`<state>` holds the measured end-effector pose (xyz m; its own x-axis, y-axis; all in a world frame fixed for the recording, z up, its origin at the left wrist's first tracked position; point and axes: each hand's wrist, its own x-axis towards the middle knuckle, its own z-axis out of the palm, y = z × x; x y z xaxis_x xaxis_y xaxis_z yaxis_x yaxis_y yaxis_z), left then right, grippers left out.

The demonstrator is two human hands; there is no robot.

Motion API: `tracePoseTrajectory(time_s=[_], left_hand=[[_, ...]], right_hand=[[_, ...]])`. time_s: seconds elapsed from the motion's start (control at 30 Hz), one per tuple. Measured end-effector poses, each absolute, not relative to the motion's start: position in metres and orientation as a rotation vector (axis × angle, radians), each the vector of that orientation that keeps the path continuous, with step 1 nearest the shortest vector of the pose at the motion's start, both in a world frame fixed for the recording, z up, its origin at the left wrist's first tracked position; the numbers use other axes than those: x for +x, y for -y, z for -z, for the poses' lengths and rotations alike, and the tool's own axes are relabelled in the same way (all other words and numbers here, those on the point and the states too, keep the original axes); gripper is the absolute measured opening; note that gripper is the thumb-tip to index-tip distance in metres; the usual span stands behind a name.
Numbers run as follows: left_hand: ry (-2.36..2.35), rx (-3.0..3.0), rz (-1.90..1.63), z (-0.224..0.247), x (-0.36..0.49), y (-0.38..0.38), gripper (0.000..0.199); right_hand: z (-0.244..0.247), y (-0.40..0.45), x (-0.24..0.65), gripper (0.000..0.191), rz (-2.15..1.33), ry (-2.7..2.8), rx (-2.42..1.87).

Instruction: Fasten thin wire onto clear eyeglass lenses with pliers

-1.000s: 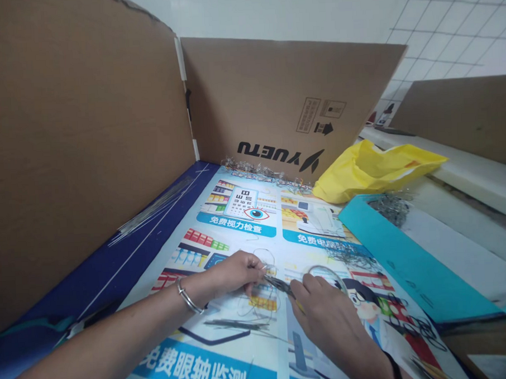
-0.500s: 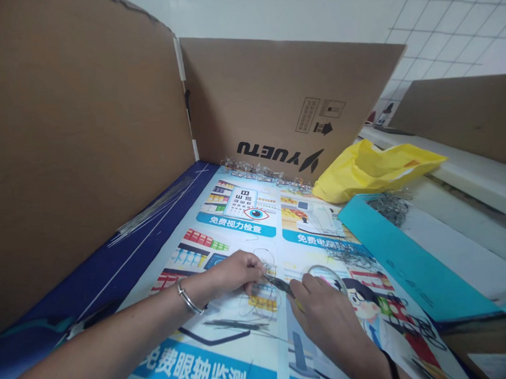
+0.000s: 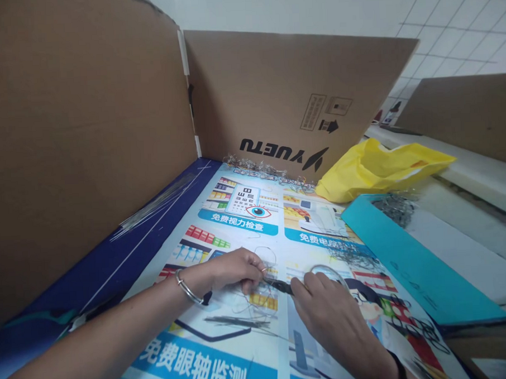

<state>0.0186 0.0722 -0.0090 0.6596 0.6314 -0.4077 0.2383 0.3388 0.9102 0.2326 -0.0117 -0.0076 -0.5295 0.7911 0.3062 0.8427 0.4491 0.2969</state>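
My left hand (image 3: 240, 269) is closed in a pinch on a thin wire (image 3: 265, 270), part of which loops out over the printed sheet. In my right hand (image 3: 325, 303) is a pair of pliers (image 3: 278, 285), its dark jaws pointing left and meeting the wire at my left fingertips. The handles are mostly hidden inside my right fist. A wire ring (image 3: 330, 271) shows just behind my right knuckles. Below my hands lies a small bundle of straight dark wires (image 3: 237, 322) on the poster sheet (image 3: 285, 355).
Cardboard panels stand at the left (image 3: 85, 107) and back (image 3: 249, 94). Long straight wires (image 3: 153, 205) lie along the left. Tangled wire pieces (image 3: 256, 168) line the back. At right are a yellow bag (image 3: 378, 170), a turquoise box (image 3: 415, 260) holding wire bits, and dark rings (image 3: 427, 335).
The view has shifted slightly. Both hands keep their hold, with the pliers still against the wire at my left fingertips; the right hand and pliers have turned a little.
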Motion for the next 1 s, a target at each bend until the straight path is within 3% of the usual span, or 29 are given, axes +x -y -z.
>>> tracePoseTrajectory(time_s=[0.63,1.0], left_hand=[[-0.815,1.349,-0.236,0.008,0.014,-0.075,0.007],[-0.874,1.571,-0.157,-0.005,0.015,-0.069,0.012]], right_hand=[[0.008,0.014,0.231,0.010,0.743,2.597,-1.421],[0.008,0.017,0.228,0.013,0.580,2.602,-1.438]])
